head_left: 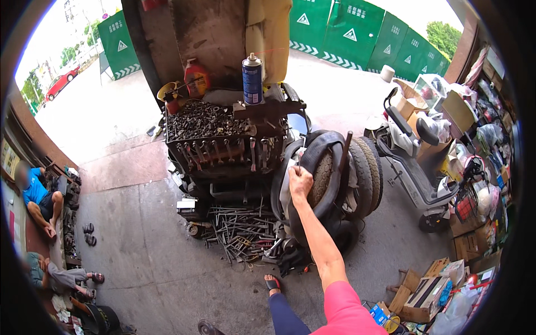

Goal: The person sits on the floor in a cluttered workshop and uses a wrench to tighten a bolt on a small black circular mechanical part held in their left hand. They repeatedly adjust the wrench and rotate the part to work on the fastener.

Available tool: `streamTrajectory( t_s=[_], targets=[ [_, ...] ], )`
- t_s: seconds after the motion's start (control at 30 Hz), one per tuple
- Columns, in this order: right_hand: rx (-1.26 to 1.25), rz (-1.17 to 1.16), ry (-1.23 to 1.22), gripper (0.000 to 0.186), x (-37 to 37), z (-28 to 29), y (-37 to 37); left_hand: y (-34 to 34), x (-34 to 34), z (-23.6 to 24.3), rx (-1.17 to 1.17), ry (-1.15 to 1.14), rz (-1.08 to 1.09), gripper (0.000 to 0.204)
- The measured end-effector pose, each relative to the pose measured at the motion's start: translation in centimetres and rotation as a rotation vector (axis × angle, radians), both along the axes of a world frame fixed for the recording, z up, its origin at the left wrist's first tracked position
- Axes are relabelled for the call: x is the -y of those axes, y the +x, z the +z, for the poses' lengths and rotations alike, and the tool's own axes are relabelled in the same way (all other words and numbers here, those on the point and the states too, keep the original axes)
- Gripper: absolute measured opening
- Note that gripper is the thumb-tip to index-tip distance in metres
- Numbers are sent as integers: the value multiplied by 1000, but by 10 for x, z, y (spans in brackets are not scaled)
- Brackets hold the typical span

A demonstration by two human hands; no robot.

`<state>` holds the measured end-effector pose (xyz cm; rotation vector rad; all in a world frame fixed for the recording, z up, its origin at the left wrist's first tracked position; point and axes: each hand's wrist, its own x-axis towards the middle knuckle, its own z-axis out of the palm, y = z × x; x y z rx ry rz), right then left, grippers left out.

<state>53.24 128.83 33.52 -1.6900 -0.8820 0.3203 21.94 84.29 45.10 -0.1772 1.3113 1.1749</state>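
Note:
My right hand [300,180], at the end of a bare forearm with a pink sleeve, is closed at the front of a pile of tires and inner tubes [335,220]; something small and thin at its fingers is too small to name. Just left of it, wrenches [252,157] hang along a workbench with a heap of small metal parts [206,120] on top. A blue spray can [252,80] stands at the back. Loose metal rods and tools [237,229] lie beneath. My left hand is not in view.
A scooter [417,187] and piled boxes [424,304] line the right. Two seated people [34,192] [72,279] are at the left. A red bottle [196,79] sits on the bench. Green barrier panels [352,28] and a red car [61,84] are beyond.

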Motion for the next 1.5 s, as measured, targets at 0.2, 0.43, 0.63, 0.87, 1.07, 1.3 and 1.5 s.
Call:
streamTrajectory(
  t_s=[0.2, 0.43, 0.63, 0.87, 1.07, 1.3, 1.5],
  targets=[
    [-60, -133, -97, 22, -128, -37, 21, 18, -70, -1, 33, -78, 86, 19],
    [14, -165, -183, 25, -179, -65, 25, 31, -99, 0, 25, -223, 213, 25],
    [223, -162, -240, 23, -175, -66, 26, 31, -113, -5, 38, -224, 253, 23],
    [282, 0, -62, 18, -163, -71, 26, 20, -108, -18, 69, -186, 272, 21],
    [248, 167, 11, 21, -143, -61, 33, 5, -83, -37, 126, -111, 306, 21],
    [225, 356, -133, 40, 14, -109, -3, -11, -53, -23, 158, -89, 209, 19],
    [155, 442, -689, 41, 299, -213, -30, -60, 26, -26, 286, 82, 65, 19]
  ],
)
